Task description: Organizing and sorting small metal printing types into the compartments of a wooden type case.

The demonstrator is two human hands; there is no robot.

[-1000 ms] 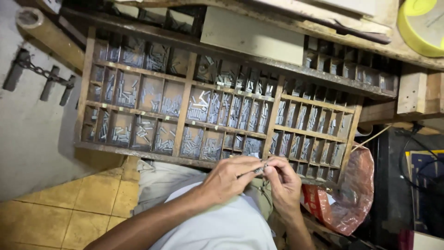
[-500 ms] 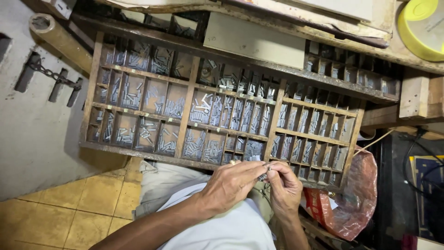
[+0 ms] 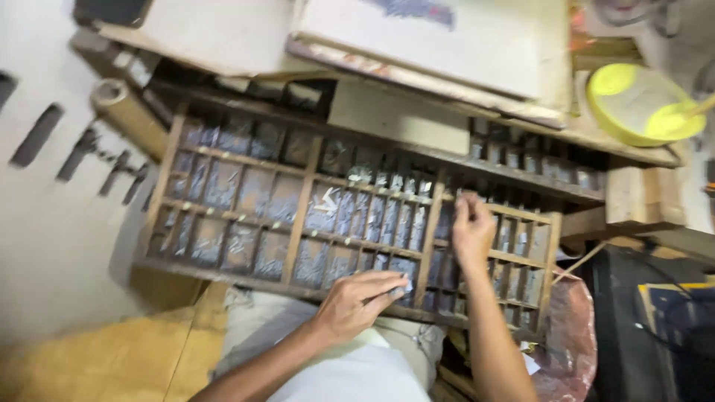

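Observation:
A wooden type case (image 3: 223,269) with many small compartments of grey metal type pieces (image 3: 339,212) lies in front of me. My left hand (image 3: 356,304) rests at the case's front edge, its fingers closed around a small metal piece (image 3: 403,286) that is blurred. My right hand (image 3: 471,232) reaches up into a compartment right of the middle. Its fingertips are pinched together there, and whether they hold a type piece is hidden. The two hands are apart.
A flat pale board (image 3: 447,45) lies over the case's far edge. A yellow bowl (image 3: 642,104) with a stick stands at the upper right. A cardboard tube (image 3: 130,115) lies at the left, and a reddish plastic bag (image 3: 567,344) hangs at the lower right.
The hands were together at the case's front edge, both on the metal piece. My right hand has left it and moved up into a compartment. The view has shifted closer.

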